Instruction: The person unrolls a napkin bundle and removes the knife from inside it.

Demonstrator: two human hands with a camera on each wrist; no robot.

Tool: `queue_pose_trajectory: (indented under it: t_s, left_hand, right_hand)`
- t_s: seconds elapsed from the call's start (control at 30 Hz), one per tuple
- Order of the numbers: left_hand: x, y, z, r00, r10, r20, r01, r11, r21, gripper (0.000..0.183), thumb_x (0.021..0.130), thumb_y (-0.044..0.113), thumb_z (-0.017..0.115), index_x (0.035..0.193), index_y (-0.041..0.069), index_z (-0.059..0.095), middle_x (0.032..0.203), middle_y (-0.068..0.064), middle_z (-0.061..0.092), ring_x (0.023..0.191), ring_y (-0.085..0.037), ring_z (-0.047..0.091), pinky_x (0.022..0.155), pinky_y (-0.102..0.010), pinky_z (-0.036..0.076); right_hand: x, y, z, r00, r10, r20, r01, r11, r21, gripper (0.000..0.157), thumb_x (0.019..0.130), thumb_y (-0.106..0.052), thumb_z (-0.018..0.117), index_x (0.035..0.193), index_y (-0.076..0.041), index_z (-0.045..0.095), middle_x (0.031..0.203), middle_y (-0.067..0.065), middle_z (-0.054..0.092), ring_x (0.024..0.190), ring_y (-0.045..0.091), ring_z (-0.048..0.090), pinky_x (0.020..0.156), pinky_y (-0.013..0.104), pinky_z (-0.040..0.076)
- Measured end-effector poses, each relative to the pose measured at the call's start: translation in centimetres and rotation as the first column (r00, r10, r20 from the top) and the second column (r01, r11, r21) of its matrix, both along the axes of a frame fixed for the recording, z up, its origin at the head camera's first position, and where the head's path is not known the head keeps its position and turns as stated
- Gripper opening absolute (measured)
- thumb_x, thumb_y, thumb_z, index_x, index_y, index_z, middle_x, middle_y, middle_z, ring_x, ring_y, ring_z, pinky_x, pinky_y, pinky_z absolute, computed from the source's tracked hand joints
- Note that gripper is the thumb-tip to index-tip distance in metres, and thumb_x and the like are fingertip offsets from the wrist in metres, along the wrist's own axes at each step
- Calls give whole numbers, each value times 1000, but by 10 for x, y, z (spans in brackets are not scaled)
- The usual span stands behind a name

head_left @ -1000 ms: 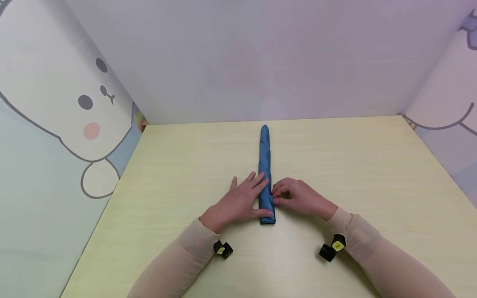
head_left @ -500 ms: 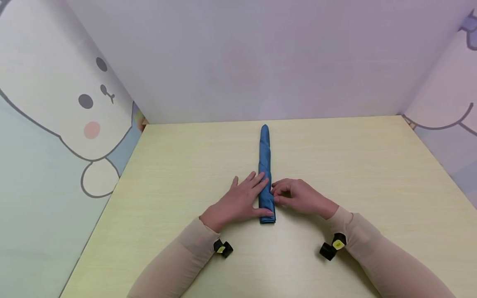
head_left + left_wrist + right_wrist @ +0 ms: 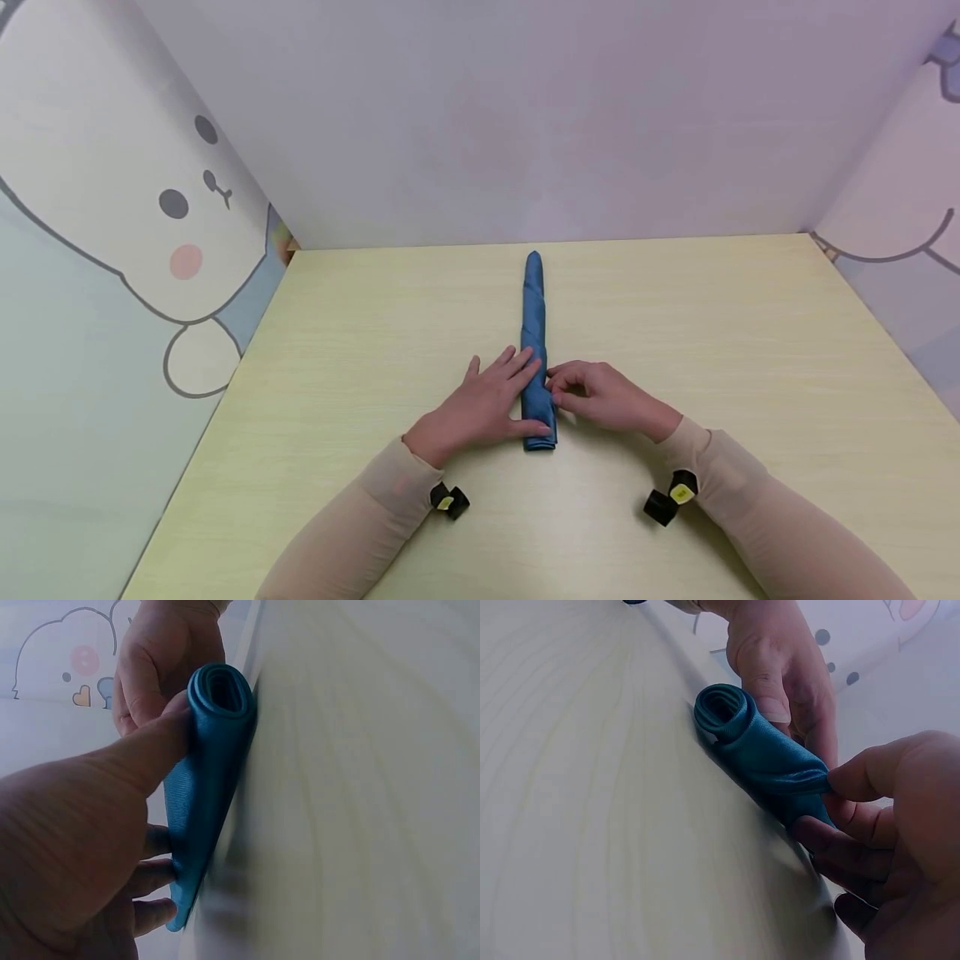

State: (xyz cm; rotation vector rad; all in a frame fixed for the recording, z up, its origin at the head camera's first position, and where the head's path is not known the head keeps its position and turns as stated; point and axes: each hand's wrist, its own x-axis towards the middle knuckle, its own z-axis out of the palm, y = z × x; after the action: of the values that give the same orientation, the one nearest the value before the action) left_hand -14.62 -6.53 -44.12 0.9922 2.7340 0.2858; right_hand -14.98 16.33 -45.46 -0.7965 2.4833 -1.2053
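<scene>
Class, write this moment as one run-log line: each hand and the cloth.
left hand: fingers flat against blue rolled cloth | right hand: pinches roll's near end | cloth: lies on table

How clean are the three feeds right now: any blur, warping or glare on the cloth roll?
Head view: evenly lit, sharp on the blue cloth roll, walls bowed by the wide lens. Left wrist view: the left hand fills the foreground, soft, and the table smears. Right wrist view: roll's end crisp, the right hand blurred; no glare.
</scene>
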Motion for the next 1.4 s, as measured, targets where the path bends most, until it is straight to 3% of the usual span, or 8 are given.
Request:
queue_pose_trajectory:
  t_s: [0.2,0.5,0.63,0.83,1.17,1.3,1.4]
  left_hand:
    - [0,0,0,1000,-5,-11,5,1000,-14,98,80,79,46,155,20,22,160,0,14,147,-24,10,106,-66,18]
    - [2,-4,4,999,-36,32,35,999,11,99,79,77,50,154,18,23,161,1,12,147,-22,5,107,-65,17]
    - [1,-5,4,998,-49,28,49,999,3,99,80,76,51,154,18,23,161,0,12,147,-22,5,107,-66,18]
    - [1,-4,4,999,-50,21,51,999,-12,99,79,77,50,154,18,23,161,0,13,147,-23,6,106,-67,18]
    - [3,-5,4,998,-50,32,50,999,-6,98,80,75,52,155,19,22,161,1,12,147,-23,6,105,-68,18]
    - [2,-5,2,998,-51,36,52,999,-12,98,80,75,51,155,19,21,161,2,11,147,-23,5,106,-67,17]
    - [2,-5,2,998,-52,33,52,998,-16,98,80,76,50,155,19,21,161,2,10,147,-22,5,106,-67,16]
  right_hand:
    - [-1,2,0,1000,30,-2,-30,999,-18,6,94,-17,65,95,-15,70,119,5,65,124,30,52,97,46,44]
    - [-2,9,1,998,53,-20,-53,998,15,27,90,-29,69,113,-14,69,119,-1,64,112,18,57,95,40,47]
    - [-1,10,1,997,67,-37,-66,997,36,28,88,-30,72,111,-15,72,120,-1,63,116,21,55,97,43,45]
    - [-1,8,2,996,77,-53,-74,996,51,11,87,-23,73,97,-18,75,117,-1,63,119,23,52,99,44,43]
    - [0,8,2,996,85,12,-85,996,11,7,93,-18,66,92,-23,71,122,3,63,121,24,53,99,44,43]
    - [2,7,5,996,84,41,-83,997,-3,9,95,-17,62,90,-22,68,121,2,63,118,23,55,99,44,43]
    - [2,8,6,996,72,51,-72,997,-3,8,96,-19,61,93,-19,68,115,0,65,108,18,58,93,37,46]
